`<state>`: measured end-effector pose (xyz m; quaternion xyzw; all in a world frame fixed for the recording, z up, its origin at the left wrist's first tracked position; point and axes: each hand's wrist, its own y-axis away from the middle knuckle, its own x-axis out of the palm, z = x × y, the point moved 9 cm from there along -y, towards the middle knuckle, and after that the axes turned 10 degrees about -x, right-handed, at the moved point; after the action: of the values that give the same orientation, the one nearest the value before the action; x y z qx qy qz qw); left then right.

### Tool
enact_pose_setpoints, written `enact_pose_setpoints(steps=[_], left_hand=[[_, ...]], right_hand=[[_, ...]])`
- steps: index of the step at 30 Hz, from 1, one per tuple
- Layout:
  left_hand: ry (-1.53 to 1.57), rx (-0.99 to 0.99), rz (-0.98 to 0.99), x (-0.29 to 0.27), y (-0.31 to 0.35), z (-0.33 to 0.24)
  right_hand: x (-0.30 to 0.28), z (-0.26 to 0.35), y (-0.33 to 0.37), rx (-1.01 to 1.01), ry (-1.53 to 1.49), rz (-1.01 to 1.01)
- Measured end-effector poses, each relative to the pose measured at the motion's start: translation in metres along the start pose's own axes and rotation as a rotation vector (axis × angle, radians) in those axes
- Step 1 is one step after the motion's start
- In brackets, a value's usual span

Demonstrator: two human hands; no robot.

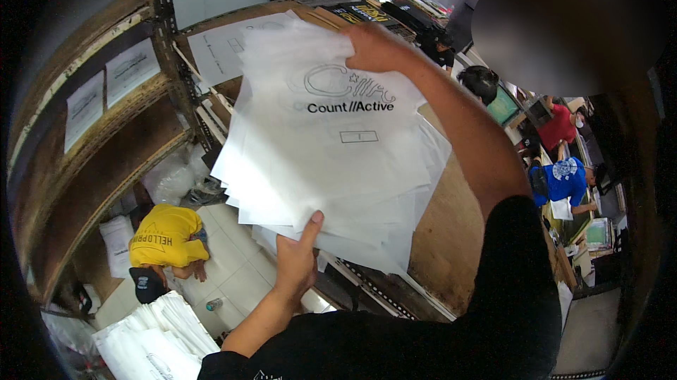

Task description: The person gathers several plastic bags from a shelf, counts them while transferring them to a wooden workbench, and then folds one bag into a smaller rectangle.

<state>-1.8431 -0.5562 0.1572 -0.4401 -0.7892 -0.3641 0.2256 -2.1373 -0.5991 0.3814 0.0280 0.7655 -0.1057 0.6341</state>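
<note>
I hold a loose stack of thin, translucent white printed sheets [296, 168] in both hands, its edges unevenly fanned. Dark lettering, an outlined design and a small rectangle show on the top sheet. My left hand [300, 253] grips the near edge, thumb on top and fingers underneath, mostly hidden. At the far right corner, my right hand [377, 48] is closed over the sheets. Beneath the stack lies a brown board surface [444, 239]. Another large printed sheet [215, 48] rests on the surface just beyond the stack, at the left.
Wooden shelving [113, 161] with printed sheets stands at left. A person in a yellow shirt [166, 235] bends low over the tiled floor [240, 274]. Near me at lower left is a white paper pile [159, 341]. People, including one in blue [564, 179], are at right.
</note>
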Motion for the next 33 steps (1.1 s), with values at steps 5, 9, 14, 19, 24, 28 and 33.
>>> enact_pose_setpoints(steps=[5,9,14,19,24,28,33], left_hand=[[0.121,0.11,-0.087,0.002,0.007,-0.029],[0.057,0.18,0.006,-0.003,-0.003,-0.04],[0.081,0.063,0.117,-0.003,-0.013,-0.035],[0.085,0.039,0.117,-0.002,-0.014,-0.032],[0.127,0.025,0.128,0.003,-0.017,-0.027],[0.126,0.034,0.136,0.003,-0.012,-0.034],[0.118,-0.019,0.181,-0.003,-0.012,-0.03]], right_hand=[[-0.072,-0.01,0.02,0.348,-0.257,0.025],[-0.052,-0.104,0.077,0.634,-0.78,0.003],[0.073,-0.153,0.174,0.793,-0.481,0.247],[0.11,-0.146,0.199,0.846,-0.631,0.153],[0.13,-0.166,0.218,0.883,-0.583,0.364],[0.12,-0.137,0.211,0.883,-0.582,0.378],[0.085,-0.092,0.221,0.802,-0.678,0.147]])
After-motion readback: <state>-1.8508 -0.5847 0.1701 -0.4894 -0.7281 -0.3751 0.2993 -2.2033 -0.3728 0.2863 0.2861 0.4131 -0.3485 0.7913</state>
